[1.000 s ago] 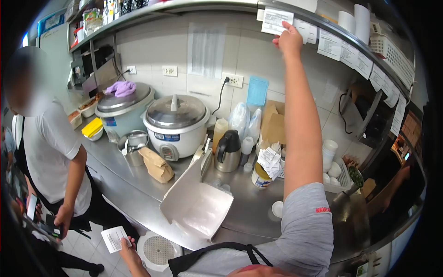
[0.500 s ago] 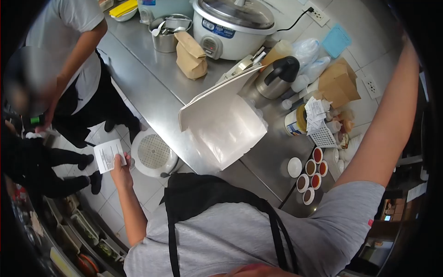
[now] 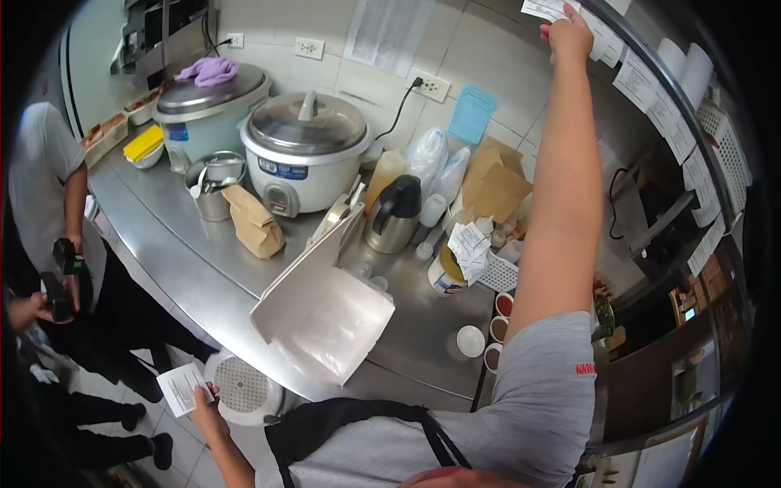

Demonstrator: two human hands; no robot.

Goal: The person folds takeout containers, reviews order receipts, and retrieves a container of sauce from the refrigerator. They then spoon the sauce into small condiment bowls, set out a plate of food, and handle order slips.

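Low on the left, my left hand [image 3: 209, 409] pinches a white printed slip [image 3: 183, 389] between thumb and fingers, above the round white stool [image 3: 242, 386]. My right arm stretches up to the rail at the top, where my right hand [image 3: 567, 34] has its fingers on a paper slip [image 3: 543, 9]. More printed slips [image 3: 640, 81] hang along the metal rail to the right of that hand. An open white box [image 3: 325, 317] stands on the steel counter between my arms.
Two rice cookers [image 3: 309, 154], a brown paper bag [image 3: 252, 221], a steel jug [image 3: 394, 213] and bottles stand on the counter [image 3: 163, 236]. Sauce cups [image 3: 499, 329] lie near my right arm. On the left a person in a white shirt [image 3: 45, 163] stands beside another person's hand.
The view has swung back up from the counter to the wall and rail, so the right hand shows again at the slips. My left hand still holds its slip.
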